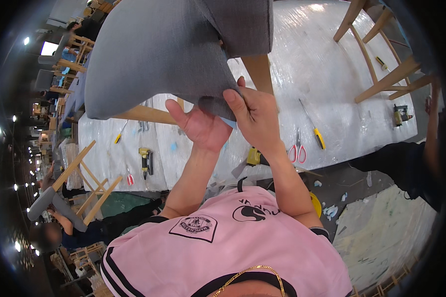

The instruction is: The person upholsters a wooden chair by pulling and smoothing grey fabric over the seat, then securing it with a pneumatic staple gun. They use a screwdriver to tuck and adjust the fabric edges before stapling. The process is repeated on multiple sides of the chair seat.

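Note:
A chair with grey fabric upholstery (153, 54) and wooden legs (257, 74) stands tilted in front of me on the wrapped table. My right hand (255, 116) pinches the loose lower edge of the grey fabric, thumb on top and fingers behind it. Just left of it, my left hand (205, 129) is palm up beneath that same edge. Its thumb is spread away, and the other fingers are partly hidden under the cloth.
On the plastic-covered table (307, 64) lie a yellow-handled screwdriver (318, 136), red-handled scissors (298, 152), a staple gun (145, 161) and another yellow tool (255, 157). Another chair (386, 81) stands at right, near a co-worker (406, 163). At left, a person (84, 230) handles a chair.

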A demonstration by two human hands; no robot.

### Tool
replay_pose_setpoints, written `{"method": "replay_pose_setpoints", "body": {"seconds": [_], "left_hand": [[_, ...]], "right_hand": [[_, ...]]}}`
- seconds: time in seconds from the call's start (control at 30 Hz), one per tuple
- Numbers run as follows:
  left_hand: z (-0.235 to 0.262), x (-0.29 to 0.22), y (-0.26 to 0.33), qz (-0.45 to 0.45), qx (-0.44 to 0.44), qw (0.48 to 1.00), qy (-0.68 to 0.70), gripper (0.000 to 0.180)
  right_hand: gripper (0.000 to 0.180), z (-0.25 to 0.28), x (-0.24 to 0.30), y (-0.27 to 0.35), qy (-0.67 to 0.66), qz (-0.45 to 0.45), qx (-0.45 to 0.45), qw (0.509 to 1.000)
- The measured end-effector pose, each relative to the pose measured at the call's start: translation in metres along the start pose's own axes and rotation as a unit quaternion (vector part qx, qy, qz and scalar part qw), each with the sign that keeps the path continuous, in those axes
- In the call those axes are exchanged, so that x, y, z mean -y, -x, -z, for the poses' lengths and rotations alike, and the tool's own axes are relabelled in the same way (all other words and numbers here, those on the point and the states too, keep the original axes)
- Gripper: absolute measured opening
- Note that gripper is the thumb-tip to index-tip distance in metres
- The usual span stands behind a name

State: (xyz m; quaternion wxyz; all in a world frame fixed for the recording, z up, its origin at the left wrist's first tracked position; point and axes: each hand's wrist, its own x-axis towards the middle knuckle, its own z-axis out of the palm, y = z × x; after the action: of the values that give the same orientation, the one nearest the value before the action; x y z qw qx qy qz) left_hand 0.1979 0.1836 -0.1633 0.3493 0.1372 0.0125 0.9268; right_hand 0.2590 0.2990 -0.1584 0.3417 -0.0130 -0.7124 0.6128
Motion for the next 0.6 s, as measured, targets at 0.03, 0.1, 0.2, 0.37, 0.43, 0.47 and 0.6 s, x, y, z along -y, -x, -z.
{"method": "replay_pose_setpoints", "body": {"seconds": [0.03,0.1,0.2,0.37,0.43,0.47,0.6], "left_hand": [[-0.001,-0.001,0.000,0.006,0.005,1.000,-0.002,0.107],[0.004,-0.006,0.002,0.018,0.039,0.999,-0.031,0.106],[0.016,-0.008,-0.006,0.012,0.093,0.994,-0.053,0.107],[0.024,-0.038,0.020,0.091,-0.066,0.920,-0.376,0.093],[-0.007,-0.047,0.035,0.137,-0.147,0.716,-0.669,0.082],[-0.029,-0.048,0.035,0.155,-0.123,0.667,-0.718,0.064],[-0.117,-0.068,0.005,0.071,0.164,0.303,-0.936,0.055]], "right_hand": [[0.049,-0.001,0.002,-0.001,-0.013,-0.003,-0.006,1.000],[0.048,-0.002,0.002,0.003,-0.015,0.017,-0.015,1.000],[0.047,0.000,-0.001,0.002,-0.016,0.047,-0.020,0.999],[0.047,0.007,-0.005,0.008,-0.011,0.016,-0.014,1.000],[0.048,0.008,-0.006,0.010,-0.016,0.006,-0.014,1.000],[0.048,0.006,-0.008,0.009,-0.008,0.017,-0.026,0.999],[0.050,-0.001,-0.020,-0.004,0.036,0.075,-0.079,0.993]]}}
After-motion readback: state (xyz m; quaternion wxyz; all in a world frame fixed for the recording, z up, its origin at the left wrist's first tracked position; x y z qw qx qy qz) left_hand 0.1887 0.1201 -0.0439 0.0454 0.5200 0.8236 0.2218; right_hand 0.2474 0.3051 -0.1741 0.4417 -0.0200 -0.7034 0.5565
